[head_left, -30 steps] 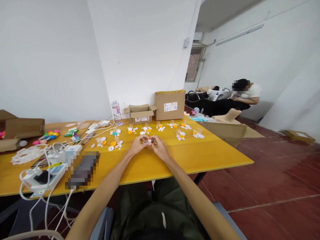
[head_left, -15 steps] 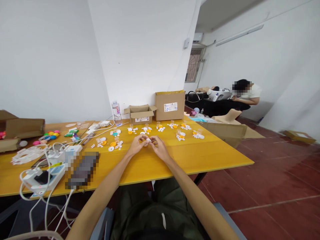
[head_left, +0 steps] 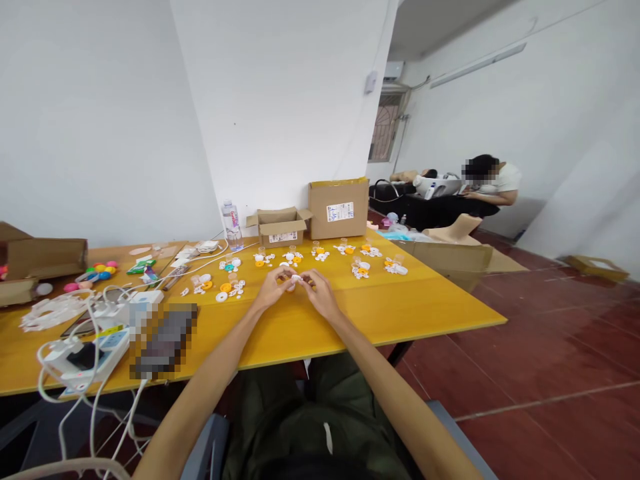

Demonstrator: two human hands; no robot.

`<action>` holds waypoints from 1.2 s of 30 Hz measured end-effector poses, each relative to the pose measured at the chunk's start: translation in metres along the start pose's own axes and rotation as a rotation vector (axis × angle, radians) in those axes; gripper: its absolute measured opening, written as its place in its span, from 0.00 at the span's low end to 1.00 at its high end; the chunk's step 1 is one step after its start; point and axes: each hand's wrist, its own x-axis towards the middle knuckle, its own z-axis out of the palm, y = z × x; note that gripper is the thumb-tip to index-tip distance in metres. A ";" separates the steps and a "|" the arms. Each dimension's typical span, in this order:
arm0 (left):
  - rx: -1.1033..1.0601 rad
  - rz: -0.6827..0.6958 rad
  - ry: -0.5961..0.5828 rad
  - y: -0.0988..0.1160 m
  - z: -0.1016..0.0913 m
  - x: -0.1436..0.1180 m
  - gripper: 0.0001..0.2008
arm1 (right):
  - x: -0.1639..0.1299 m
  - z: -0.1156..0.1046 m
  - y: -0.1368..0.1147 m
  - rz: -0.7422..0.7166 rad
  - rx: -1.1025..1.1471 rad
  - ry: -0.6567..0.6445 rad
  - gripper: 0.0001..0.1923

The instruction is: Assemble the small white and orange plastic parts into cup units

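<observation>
1. The small open brown cardboard box (head_left: 281, 228) standing on the yellow-brown wooden table (head_left: 400, 310) is the landmark for every place below.
2. In front of the box, on the near side, the left hand (head_left: 274, 288) has its grip nearly closed, thumb and fingertips pinching a small white plastic piece (head_left: 296, 278).
3. The right hand (head_left: 321, 293), in front of the box and a little to its right, has its fingers curled inward; its grip is narrowed on the same piece, whose exact form is too small to make out.
4. That piece is directly in front of the box, between the two sets of fingertips.
5. Left-front of the box lie an orange plastic toothed disc (head_left: 225, 288) and a white plastic ring (head_left: 221, 297), with small white bits close by.
6. Also left-front, but nearer the box, is a teal plastic disc (head_left: 229, 267) among white parts.
7. Right-front of the box, past the right hand, is a round white plastic cap (head_left: 401, 270) in another cluster.
8. Just right of the box stands a larger brown cardboard carton (head_left: 325, 227); just left, a clear plastic bottle with a pink label (head_left: 232, 225).
9. Far left-front of the box is a white plastic power strip (head_left: 114, 343) with plugs and cables.
10. Well behind and right of the box, another person in a white sleeve (head_left: 509, 179) sits bent forward.
</observation>
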 end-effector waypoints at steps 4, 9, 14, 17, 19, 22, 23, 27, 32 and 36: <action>-0.031 -0.005 -0.016 0.001 0.000 0.000 0.14 | 0.000 0.000 -0.001 0.007 -0.009 0.011 0.12; -0.057 -0.019 -0.016 0.001 -0.001 0.000 0.15 | 0.000 -0.001 -0.002 0.013 0.005 0.000 0.14; -0.059 -0.040 -0.023 -0.002 -0.002 0.000 0.15 | 0.001 -0.002 -0.005 0.018 0.018 -0.003 0.14; -0.051 -0.045 -0.019 -0.004 -0.002 0.000 0.15 | 0.001 -0.003 -0.005 0.031 0.018 -0.012 0.14; -0.048 -0.044 -0.016 -0.004 -0.002 0.000 0.15 | 0.001 -0.003 -0.005 0.034 0.015 -0.013 0.13; -0.049 -0.038 -0.018 -0.004 -0.002 0.000 0.15 | 0.001 -0.003 -0.004 0.032 0.010 -0.014 0.14; -0.049 -0.037 -0.019 -0.005 -0.002 0.000 0.15 | 0.001 -0.002 -0.004 0.032 0.008 -0.014 0.13; -0.053 -0.029 -0.018 -0.005 -0.001 0.001 0.15 | 0.001 -0.002 -0.003 0.029 0.016 -0.014 0.13; -0.058 -0.033 -0.003 -0.004 0.000 0.001 0.15 | 0.001 -0.002 -0.004 0.034 0.016 -0.002 0.10; -0.026 -0.061 -0.004 -0.003 0.000 0.001 0.15 | 0.000 -0.002 -0.004 0.031 0.012 0.001 0.08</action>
